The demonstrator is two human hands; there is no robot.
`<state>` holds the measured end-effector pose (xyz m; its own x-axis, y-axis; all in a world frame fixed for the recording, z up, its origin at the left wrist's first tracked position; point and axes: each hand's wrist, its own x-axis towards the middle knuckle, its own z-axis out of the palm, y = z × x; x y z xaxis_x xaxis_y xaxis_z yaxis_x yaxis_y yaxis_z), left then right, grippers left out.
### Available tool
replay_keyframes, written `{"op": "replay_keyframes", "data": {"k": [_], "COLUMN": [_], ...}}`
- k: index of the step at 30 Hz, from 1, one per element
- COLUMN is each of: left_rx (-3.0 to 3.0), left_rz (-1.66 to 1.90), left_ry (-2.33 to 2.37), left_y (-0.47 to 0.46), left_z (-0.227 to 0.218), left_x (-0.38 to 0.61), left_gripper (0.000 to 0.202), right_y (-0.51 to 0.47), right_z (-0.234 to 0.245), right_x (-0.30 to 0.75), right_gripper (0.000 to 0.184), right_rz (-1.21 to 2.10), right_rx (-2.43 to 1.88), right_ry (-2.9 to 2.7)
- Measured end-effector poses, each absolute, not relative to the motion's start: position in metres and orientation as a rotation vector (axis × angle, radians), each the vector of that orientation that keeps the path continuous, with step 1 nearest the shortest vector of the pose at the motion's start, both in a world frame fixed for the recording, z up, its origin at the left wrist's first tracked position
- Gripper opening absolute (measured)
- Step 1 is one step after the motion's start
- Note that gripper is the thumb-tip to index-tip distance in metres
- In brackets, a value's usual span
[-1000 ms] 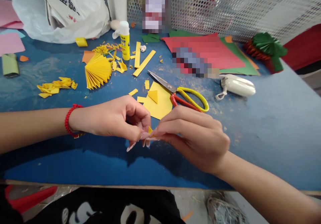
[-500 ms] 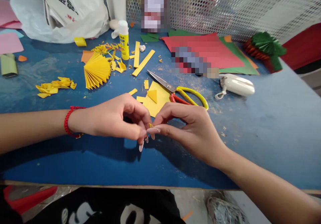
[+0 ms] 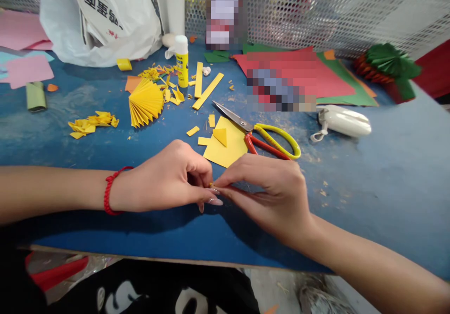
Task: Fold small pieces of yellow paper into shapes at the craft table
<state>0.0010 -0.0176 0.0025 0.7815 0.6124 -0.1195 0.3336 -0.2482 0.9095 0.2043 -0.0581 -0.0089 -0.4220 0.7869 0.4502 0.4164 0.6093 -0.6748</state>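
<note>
Over the scuffed blue tabletop (image 3: 351, 187), our left hand (image 3: 168, 178) and right hand (image 3: 274, 192) meet fingertip to fingertip. Both are clamped on a tiny yellow paper scrap (image 3: 211, 184), which barely peeks out between thumbs and forefingers.

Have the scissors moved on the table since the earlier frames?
No. The scissors keep their place against the yellow sheet and glue stick; only the view shifted.
</note>
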Motion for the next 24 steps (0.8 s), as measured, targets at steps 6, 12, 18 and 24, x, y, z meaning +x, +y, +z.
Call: {"op": "replay_keyframes", "data": {"k": [6,12,18,24], "left_rx": [1.908,1.996,2.230,2.493], "left_rz": [0.330,0.357,0.398,0.492], "left_ry": [0.744,0.717,0.712,0.577], "left_y": [-0.019,-0.022,-0.025,-0.029], "left_z": [0.003,0.004,0.001,-0.001], "left_x": [0.001,0.001,-0.001,-0.002], "left_gripper": [0.024,0.030,0.030,0.030], "right_y": [-0.058,-0.062,-0.062,-0.068], "right_z": [-0.009,-0.007,-0.008,-0.008], "right_x": [0.205,0.204,0.206,0.206], "right_gripper": [0.010,0.013,0.013,0.023], "right_rz": [0.556,0.484,0.372,0.134], "right_rx": [-0.921,-1.013,-1.035,-0.953], "right_ry": [-2.081,-2.066,-2.174,-2.412]}}
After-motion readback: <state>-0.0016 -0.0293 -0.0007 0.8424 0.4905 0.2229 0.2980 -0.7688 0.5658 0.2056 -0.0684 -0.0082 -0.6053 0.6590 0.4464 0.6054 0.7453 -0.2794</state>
